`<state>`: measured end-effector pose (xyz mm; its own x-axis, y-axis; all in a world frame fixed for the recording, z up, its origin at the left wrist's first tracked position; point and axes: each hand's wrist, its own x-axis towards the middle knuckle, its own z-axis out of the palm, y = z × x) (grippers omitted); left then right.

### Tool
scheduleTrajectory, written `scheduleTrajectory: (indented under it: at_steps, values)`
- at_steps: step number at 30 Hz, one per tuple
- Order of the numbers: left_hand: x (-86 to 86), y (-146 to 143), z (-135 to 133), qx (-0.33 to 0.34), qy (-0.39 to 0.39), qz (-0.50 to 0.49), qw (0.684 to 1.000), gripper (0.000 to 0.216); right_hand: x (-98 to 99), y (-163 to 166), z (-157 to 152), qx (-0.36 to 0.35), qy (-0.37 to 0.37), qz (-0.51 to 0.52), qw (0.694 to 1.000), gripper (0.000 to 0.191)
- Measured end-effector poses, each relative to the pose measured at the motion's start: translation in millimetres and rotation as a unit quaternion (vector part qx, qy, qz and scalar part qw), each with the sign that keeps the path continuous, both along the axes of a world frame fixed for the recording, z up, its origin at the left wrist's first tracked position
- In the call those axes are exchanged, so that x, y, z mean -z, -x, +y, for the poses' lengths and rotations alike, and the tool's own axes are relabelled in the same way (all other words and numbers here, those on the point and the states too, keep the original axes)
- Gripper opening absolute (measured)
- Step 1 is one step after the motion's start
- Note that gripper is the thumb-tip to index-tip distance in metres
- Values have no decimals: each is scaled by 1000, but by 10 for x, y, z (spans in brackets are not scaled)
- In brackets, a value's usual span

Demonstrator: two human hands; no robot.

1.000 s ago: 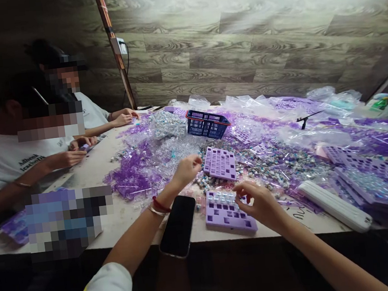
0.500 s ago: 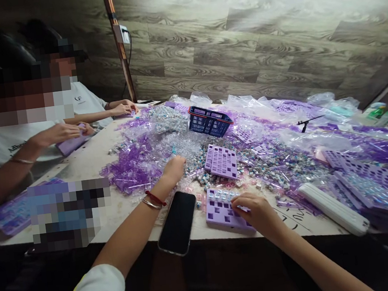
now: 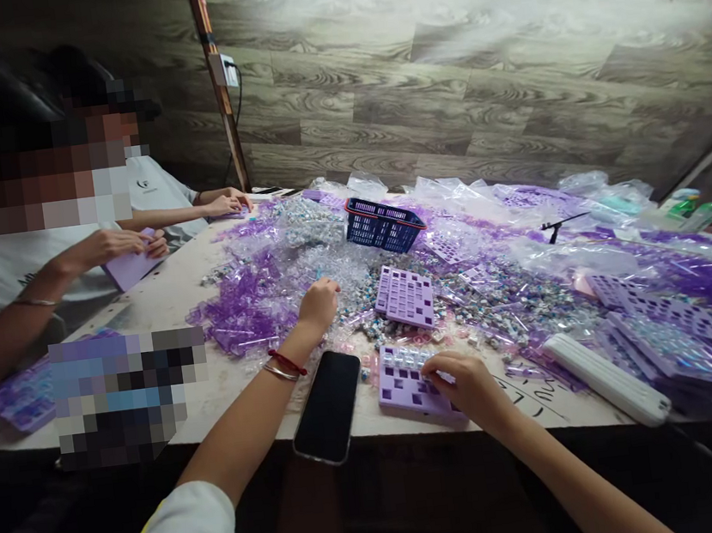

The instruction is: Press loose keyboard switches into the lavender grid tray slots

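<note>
1. A person's right hand curls over a purple tray at the table's near edge; whether its fingers pinch anything cannot be told.
2. The left hand hovers at loose small pieces, its grip likewise unclear.
3. A phone juts past the near edge, between both arms.
</note>
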<state>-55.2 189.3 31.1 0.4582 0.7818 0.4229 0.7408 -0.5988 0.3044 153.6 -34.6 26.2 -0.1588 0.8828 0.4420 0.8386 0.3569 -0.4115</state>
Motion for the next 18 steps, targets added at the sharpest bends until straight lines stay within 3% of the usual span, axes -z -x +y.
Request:
scheduleTrajectory:
  at_steps: [8, 13, 18]
  values:
    - [110, -58, 76, 61, -41, -55, 996, 34, -33, 76, 6, 13, 15, -30, 999, 19]
    - [161, -111, 52, 107, -56, -77, 990, 35, -84, 27, 39, -23, 30, 21, 999, 21]
    - [190, -119, 53, 122, -62, -91, 986, 36, -110, 0, 48, -30, 36, 7, 999, 20]
